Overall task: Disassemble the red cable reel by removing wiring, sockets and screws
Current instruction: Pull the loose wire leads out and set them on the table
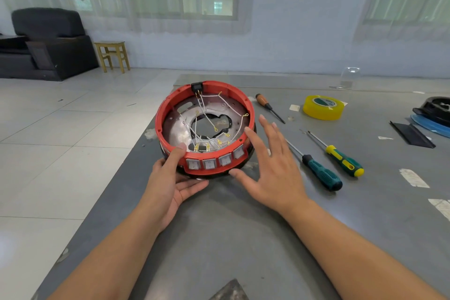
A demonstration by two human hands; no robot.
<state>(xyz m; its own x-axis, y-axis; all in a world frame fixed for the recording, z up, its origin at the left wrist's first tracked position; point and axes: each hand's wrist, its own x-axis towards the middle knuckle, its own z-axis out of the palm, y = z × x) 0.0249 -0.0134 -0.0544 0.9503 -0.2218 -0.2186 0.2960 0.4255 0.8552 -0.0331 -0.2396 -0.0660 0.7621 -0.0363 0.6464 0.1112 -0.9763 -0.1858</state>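
**A:** Where is the reel sitting?

**B:** The red cable reel [205,129] lies open side up on the grey table [243,226], just left of the frame's centre and close to the table's left edge. Inside its red ring you can see a metal plate with a ragged hole in the middle, and white wires [207,117] with brass terminals strung across it. A black switch block [197,87] is set in the far rim, and a row of four grey sockets [216,161] faces the camera along the near wall.

**B:** The left hand [170,178] grasps the reel at its near left: the thumb is hooked over the red rim and the fingers reach under the base.

**A:** And the other?

**B:** The right hand [267,165] is spread, fingers apart, grasping nothing. Its fingertips are right at the reel's right side; the index tip seems to touch the rim, though I cannot be sure of contact from this angle.

**A:** Tools?

**B:** To the right of the hand lie two green-handled screwdrivers [336,161], side by side. Further up is an orange-handled screwdriver [267,106], and right of it a yellow roll of tape [323,107]. At the right edge of the frame rests a black part on something blue [431,114].
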